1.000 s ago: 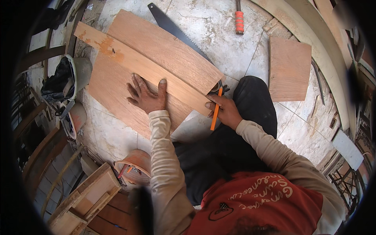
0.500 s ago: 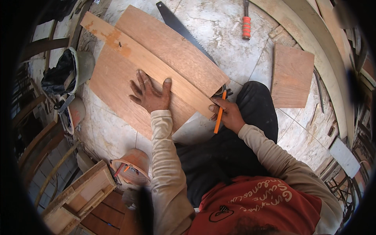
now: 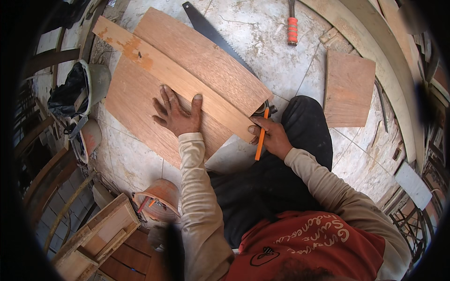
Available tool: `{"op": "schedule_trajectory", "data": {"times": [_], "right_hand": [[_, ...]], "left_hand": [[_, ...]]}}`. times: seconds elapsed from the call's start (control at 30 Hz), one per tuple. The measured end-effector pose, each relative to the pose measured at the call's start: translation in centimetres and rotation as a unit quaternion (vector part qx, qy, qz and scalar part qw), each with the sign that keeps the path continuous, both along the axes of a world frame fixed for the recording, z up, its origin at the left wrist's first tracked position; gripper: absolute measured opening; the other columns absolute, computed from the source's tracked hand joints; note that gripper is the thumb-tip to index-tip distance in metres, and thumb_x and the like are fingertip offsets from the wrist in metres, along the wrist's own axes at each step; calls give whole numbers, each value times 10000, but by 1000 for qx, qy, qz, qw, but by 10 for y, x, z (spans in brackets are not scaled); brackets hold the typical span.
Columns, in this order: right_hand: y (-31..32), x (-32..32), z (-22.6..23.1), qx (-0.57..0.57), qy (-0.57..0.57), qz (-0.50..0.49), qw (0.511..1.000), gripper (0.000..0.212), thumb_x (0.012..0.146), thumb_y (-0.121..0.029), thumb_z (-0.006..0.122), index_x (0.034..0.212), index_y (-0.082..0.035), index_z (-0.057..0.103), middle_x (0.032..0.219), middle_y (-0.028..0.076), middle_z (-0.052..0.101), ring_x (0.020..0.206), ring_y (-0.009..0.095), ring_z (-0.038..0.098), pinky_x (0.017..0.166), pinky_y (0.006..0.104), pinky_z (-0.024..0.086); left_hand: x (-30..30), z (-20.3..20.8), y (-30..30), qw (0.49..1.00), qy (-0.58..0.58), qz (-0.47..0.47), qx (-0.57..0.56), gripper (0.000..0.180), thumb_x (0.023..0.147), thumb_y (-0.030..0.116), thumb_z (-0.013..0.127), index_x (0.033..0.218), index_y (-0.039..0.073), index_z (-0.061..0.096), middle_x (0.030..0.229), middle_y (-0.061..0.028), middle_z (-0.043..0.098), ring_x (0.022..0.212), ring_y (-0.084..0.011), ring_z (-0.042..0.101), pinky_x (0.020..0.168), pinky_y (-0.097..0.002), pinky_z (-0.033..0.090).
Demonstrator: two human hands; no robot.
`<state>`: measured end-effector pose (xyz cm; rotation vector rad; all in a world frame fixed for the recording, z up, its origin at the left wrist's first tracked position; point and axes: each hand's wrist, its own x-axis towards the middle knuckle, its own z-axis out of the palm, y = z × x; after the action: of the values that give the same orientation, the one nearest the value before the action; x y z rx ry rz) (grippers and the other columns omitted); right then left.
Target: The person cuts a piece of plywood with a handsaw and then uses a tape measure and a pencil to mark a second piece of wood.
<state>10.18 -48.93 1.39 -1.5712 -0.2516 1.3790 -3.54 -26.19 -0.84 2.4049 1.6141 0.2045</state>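
My left hand (image 3: 177,114) lies flat, fingers spread, on a large plywood sheet (image 3: 136,103) on the tiled floor, its thumb against a long wooden strip (image 3: 187,82) laid diagonally across the sheet. My right hand (image 3: 272,136) grips an orange pencil (image 3: 260,136) at the strip's near right end, the tip against the wood's edge. A second plywood piece (image 3: 211,56) lies beyond the strip.
A hand saw (image 3: 211,33) lies partly under the boards at the top. An orange-handled tool (image 3: 292,29) rests on the floor farther back. A square plywood piece (image 3: 349,89) is to the right. Buckets (image 3: 161,199), a helmet (image 3: 96,79) and a wooden crate (image 3: 101,234) crowd the left.
Both hands hold nearly the same places; the right hand with the pencil shifted slightly along the strip's end. The view moved a little.
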Motion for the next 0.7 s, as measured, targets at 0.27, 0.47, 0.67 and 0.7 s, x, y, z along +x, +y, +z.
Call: {"op": "schedule_trajectory", "data": {"times": [0.27,0.47,0.67,0.7], "right_hand": [[-1,-1,-2,8,-10,-3,1000,394,975,-200,637,1283,40,584,1096,149,674,717,188,671,668,323,565],[0,1,0,-6,-14,1,1000,379,970,-205,644,1263,32,597,1045,154,684,722,191,669,679,328,553],[-6,-3,-17,21,-75,37,996,404,972,-194,646,1297,34,577,1147,167,592,740,204,688,653,317,608],[-5,-5,-18,21,-66,31,997,408,970,-195,649,1297,39,575,1153,168,592,742,205,690,653,318,611]], "left_hand": [[0,-1,1,1000,12,0,13,1093,757,807,571,1565,135,273,1613,-75,294,1503,-407,107,1162,-664,-11],[4,0,-4,999,-12,-29,35,884,821,745,566,1529,249,379,1612,-64,297,1500,-397,142,1129,-714,2],[-3,-11,0,991,19,-109,72,597,917,648,516,1440,358,511,1617,-24,300,1496,-348,216,1075,-773,44],[-2,-10,-1,991,17,-110,68,597,917,648,516,1440,358,511,1617,-24,300,1496,-348,216,1075,-773,44]]}}
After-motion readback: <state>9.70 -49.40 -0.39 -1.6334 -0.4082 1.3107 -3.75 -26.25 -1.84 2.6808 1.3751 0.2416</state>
